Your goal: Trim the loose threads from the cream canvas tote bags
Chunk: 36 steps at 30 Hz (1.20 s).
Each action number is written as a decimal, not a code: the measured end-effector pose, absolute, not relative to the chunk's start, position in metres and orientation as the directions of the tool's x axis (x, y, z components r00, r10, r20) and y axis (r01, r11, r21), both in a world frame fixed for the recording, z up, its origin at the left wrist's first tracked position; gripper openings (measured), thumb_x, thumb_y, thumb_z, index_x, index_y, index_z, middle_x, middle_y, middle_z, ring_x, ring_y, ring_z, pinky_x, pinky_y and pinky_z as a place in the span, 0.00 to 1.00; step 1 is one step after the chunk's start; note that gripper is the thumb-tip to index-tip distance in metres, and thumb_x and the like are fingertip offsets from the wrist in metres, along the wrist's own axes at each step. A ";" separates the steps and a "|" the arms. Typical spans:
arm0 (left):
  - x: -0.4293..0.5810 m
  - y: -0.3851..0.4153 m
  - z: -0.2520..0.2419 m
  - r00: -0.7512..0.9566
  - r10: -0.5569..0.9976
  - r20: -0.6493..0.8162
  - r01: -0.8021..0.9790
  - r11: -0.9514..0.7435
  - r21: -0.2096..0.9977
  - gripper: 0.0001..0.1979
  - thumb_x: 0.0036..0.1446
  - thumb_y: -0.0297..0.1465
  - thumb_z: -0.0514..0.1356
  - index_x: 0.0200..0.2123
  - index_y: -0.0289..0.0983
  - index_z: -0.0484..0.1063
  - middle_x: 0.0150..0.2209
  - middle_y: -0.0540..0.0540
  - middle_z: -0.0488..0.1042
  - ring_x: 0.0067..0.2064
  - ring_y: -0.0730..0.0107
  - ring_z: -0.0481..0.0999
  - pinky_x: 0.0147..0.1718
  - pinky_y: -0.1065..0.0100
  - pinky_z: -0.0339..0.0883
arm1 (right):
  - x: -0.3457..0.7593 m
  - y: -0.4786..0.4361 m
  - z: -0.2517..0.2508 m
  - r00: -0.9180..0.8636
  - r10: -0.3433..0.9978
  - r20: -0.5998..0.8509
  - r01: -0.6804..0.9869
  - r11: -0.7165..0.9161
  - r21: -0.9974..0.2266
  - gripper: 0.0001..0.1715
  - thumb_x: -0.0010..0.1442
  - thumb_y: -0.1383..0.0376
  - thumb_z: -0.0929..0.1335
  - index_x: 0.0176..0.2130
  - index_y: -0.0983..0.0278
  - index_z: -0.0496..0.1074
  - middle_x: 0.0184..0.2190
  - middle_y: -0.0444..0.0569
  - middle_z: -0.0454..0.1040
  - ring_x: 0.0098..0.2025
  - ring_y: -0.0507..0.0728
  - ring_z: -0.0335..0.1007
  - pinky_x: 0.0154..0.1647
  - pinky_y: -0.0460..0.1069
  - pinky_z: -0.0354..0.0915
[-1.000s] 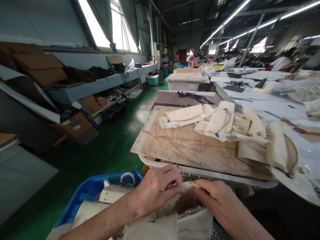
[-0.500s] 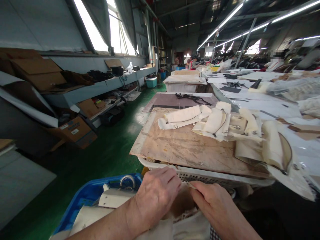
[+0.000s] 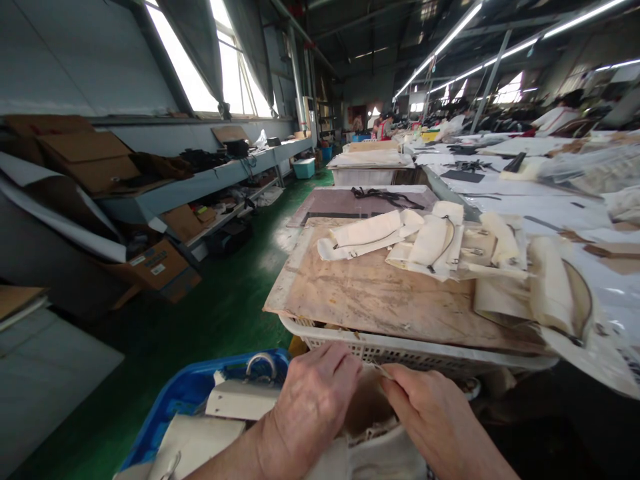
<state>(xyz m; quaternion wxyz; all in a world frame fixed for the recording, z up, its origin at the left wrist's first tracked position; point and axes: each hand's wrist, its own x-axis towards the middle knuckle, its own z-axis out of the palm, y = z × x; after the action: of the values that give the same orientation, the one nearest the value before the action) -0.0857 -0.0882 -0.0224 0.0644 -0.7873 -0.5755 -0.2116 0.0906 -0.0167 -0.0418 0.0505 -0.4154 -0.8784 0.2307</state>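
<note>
At the bottom of the view my left hand and my right hand meet over a cream fabric piece, both pinched on its upper edge. A brown inner part of the piece shows between the hands. Just left of them a blue plastic crate holds more cream pieces and a metal D-ring. In front stands a white perforated basket covered by a stained board with several cream pieces lying on it.
A green floor aisle runs along the left, lined by a long shelf with cardboard boxes. Worktables with cut material stretch away on the right. Other people work far back in the hall.
The view has tipped up a little, so my hands sit lower in the frame. They stay pinched together on the cream piece, with the fingers slightly shifted.
</note>
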 end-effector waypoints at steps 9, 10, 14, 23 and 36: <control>-0.078 -0.086 -0.004 0.247 0.909 0.336 0.951 -0.293 0.094 0.08 0.54 0.17 0.57 0.29 0.36 0.66 0.29 0.49 0.71 0.29 0.66 0.71 0.24 0.68 0.64 | 0.088 -0.027 -0.035 -0.617 0.773 -0.146 0.747 0.517 -0.419 0.20 0.66 0.70 0.58 0.42 0.57 0.76 0.36 0.46 0.83 0.41 0.62 0.80 0.36 0.50 0.64; -0.077 -0.087 -0.003 0.250 0.907 0.339 0.950 -0.296 0.093 0.08 0.54 0.17 0.57 0.28 0.36 0.66 0.29 0.49 0.70 0.29 0.66 0.70 0.24 0.68 0.64 | 0.088 -0.027 -0.035 -0.619 0.772 -0.146 0.745 0.519 -0.419 0.20 0.66 0.70 0.58 0.42 0.57 0.76 0.37 0.46 0.83 0.41 0.62 0.80 0.36 0.50 0.64; -0.076 -0.086 -0.006 0.305 0.876 0.374 0.929 -0.360 0.085 0.08 0.58 0.20 0.55 0.28 0.35 0.65 0.28 0.49 0.69 0.28 0.67 0.68 0.25 0.68 0.63 | 0.092 -0.026 -0.037 -0.622 0.771 -0.134 0.748 0.534 -0.395 0.20 0.66 0.70 0.58 0.42 0.57 0.75 0.36 0.46 0.83 0.40 0.63 0.80 0.34 0.50 0.62; -0.079 -0.080 -0.013 0.190 0.895 0.403 0.908 -0.317 0.273 0.09 0.54 0.18 0.56 0.27 0.36 0.65 0.28 0.51 0.68 0.28 0.71 0.67 0.24 0.70 0.57 | 0.094 -0.028 -0.035 -0.621 0.774 -0.121 0.753 0.547 -0.365 0.19 0.66 0.70 0.57 0.37 0.58 0.74 0.31 0.44 0.81 0.35 0.62 0.80 0.28 0.50 0.54; -0.072 -0.081 -0.011 0.448 0.805 0.390 0.889 -0.447 -0.099 0.13 0.63 0.20 0.50 0.27 0.35 0.66 0.28 0.48 0.68 0.27 0.67 0.65 0.24 0.65 0.61 | 0.090 -0.028 -0.030 -0.607 0.778 -0.159 0.759 0.509 -0.408 0.22 0.67 0.70 0.56 0.40 0.58 0.76 0.34 0.48 0.82 0.40 0.62 0.80 0.33 0.50 0.62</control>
<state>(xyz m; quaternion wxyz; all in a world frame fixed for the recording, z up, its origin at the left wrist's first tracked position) -0.0725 -0.0807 -0.0108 0.1463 -0.8382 -0.5051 -0.1444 0.0901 -0.0277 -0.0304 0.0221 -0.4425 -0.8682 0.2234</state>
